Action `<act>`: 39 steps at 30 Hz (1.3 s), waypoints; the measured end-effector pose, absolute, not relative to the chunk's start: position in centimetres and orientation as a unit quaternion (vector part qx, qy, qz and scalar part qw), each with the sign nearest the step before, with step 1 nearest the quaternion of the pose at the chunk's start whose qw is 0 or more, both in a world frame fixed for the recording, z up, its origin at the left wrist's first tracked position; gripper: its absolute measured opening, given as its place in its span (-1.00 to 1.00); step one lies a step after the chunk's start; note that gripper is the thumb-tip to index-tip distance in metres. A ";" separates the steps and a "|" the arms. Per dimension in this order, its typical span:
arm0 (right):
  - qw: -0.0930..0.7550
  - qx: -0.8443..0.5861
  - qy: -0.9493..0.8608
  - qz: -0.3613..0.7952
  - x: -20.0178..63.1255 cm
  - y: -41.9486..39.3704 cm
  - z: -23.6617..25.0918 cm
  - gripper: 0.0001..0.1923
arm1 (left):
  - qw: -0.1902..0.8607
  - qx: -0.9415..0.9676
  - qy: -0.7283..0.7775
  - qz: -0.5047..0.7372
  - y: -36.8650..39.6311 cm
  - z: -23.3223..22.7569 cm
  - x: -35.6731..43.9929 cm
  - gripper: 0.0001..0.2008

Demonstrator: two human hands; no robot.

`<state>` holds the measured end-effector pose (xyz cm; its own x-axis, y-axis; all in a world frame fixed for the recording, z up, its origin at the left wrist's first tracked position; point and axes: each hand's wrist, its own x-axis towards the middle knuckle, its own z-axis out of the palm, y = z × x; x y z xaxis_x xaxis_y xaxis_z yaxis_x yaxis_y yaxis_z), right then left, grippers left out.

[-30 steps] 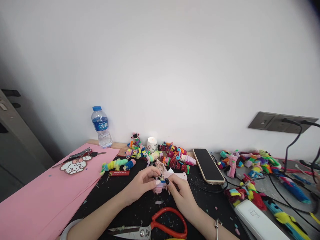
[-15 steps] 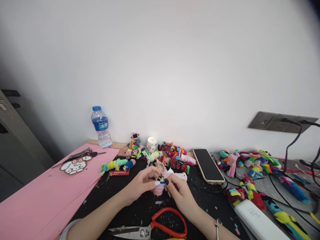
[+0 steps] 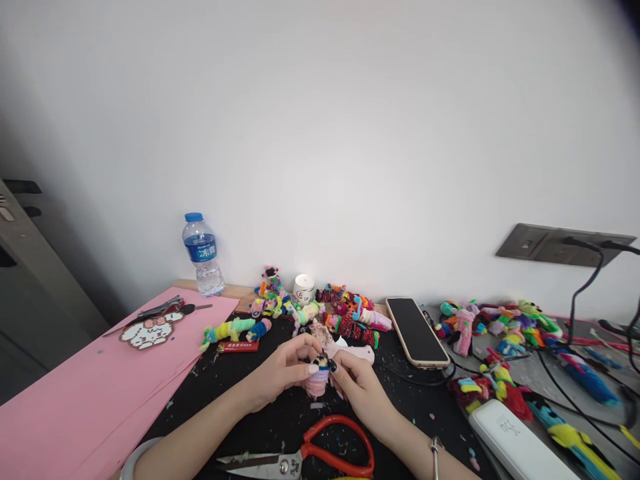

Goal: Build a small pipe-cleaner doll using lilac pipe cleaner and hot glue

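Observation:
Between my hands is a small fuzzy pipe-cleaner figure (image 3: pixel 317 385), banded pink and lilac with a dark blue strip and dark bits at its top. My left hand (image 3: pixel 289 368) is closed around its left side, the thumb pressed near the top. On the other side my right hand (image 3: pixel 357 381) pinches at the blue strip by the figure's upper right edge. Just in front of the hands lie red-handled scissors (image 3: pixel 320 453), blades pointing left. A pink glue gun (image 3: pixel 361 351) sits behind my right hand, partly hidden.
Several pipe-cleaner figures (image 3: pixel 350 327) lie behind the hands, beside a white candle-like cup (image 3: pixel 304 288). A red box (image 3: pixel 239 347) is at left, with a water bottle (image 3: pixel 204 257) near the wall. A phone (image 3: pixel 417 333), a white power bank (image 3: pixel 520 440) and cables occupy the right.
My right fingers have shifted slightly at the top of the figure, and the blue strip stands out less to the side. Both hands keep their hold; the surroundings stay put.

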<state>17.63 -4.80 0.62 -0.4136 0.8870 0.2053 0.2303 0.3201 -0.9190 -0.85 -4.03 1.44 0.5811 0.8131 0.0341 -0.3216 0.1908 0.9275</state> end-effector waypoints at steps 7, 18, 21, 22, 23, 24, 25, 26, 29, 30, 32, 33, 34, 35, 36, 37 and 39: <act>0.382 -0.375 -0.706 0.463 17.6 -4.7 0.9 -0.55 | 0.742 0.498 0.237 0.381 -4.0 1.1 -0.8 -0.75; 0.385 -0.346 -0.699 0.493 17.6 -4.6 0.9 -0.51 | 0.774 0.473 0.205 0.368 -4.3 1.3 -0.9 -0.76; 0.382 -0.345 -0.700 0.495 17.6 -4.6 0.9 -0.51 | 0.780 0.469 0.200 0.362 -4.3 1.4 -0.9 -0.77; 0.380 -0.346 -0.701 0.495 17.5 -4.6 0.8 -0.51 | 0.781 0.469 0.199 0.361 -4.3 1.4 -0.9 -0.77; 0.378 -0.347 -0.701 0.496 17.5 -4.6 0.8 -0.50 | 0.781 0.469 0.198 0.361 -4.3 1.4 -0.9 -0.77; 0.376 -0.349 -0.701 0.496 17.5 -4.7 0.7 -0.49 | 0.780 0.469 0.199 0.363 -4.3 1.3 -0.9 -0.77; 0.375 -0.351 -0.702 0.493 17.5 -4.7 0.6 -0.49 | 0.778 0.470 0.201 0.366 -4.3 1.3 -0.9 -0.77; 0.375 -0.354 -0.704 0.488 17.5 -4.7 0.6 -0.49 | 0.774 0.470 0.204 0.372 -4.3 1.3 -0.8 -0.77; 0.397 -0.374 -0.720 0.429 17.8 -4.7 0.4 -0.55 | 0.757 0.471 0.223 0.394 -4.2 1.3 -0.8 -0.78; 0.408 -0.388 -0.726 0.394 18.0 -4.7 0.3 -0.59 | 0.750 0.470 0.230 0.403 -4.1 1.3 -0.8 -0.78; 0.426 -0.425 -0.737 0.307 18.4 -4.5 0.4 -0.72 | 0.735 0.467 0.246 0.426 -4.0 1.3 -0.8 -0.77; 0.426 -0.445 -0.743 0.261 18.5 -4.3 0.5 -0.82 | 0.726 0.464 0.254 0.440 -3.9 1.3 -0.8 -0.77; 0.423 -0.459 -0.751 0.213 18.7 -4.2 0.6 -0.88 | 0.716 0.460 0.261 0.455 -3.8 1.2 -0.9 -0.77; 0.411 -0.470 -0.763 0.169 18.8 -4.1 0.7 -0.83 | 0.708 0.455 0.267 0.470 -3.7 1.1 -0.9 -0.77; 0.393 -0.477 -0.775 0.130 18.8 -4.0 0.8 -0.74 | 0.701 0.449 0.272 0.483 -3.6 1.0 -1.0 -0.77; 0.371 -0.481 -0.788 0.099 18.8 -4.0 0.8 -0.66 | 0.695 0.441 0.277 0.495 -3.4 0.9 -1.1 -0.77; 0.324 -0.490 -0.807 0.059 18.7 -4.0 0.8 -0.55 | 0.690 0.428 0.282 0.512 -3.2 0.8 -1.2 -0.77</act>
